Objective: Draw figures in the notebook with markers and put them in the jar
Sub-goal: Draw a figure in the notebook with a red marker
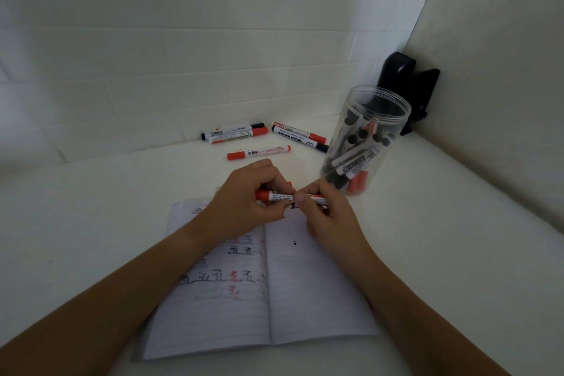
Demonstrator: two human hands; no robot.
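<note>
A red marker is pinched between the left hand and right hand, above the notebook.

Notebook left page: repeated handwritten "正" characters; marker labels illegible.

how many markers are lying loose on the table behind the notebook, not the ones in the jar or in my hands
5: two side by side at the back left, two angled near the clear plastic jar, one red-capped marker nearest the hands.
</note>
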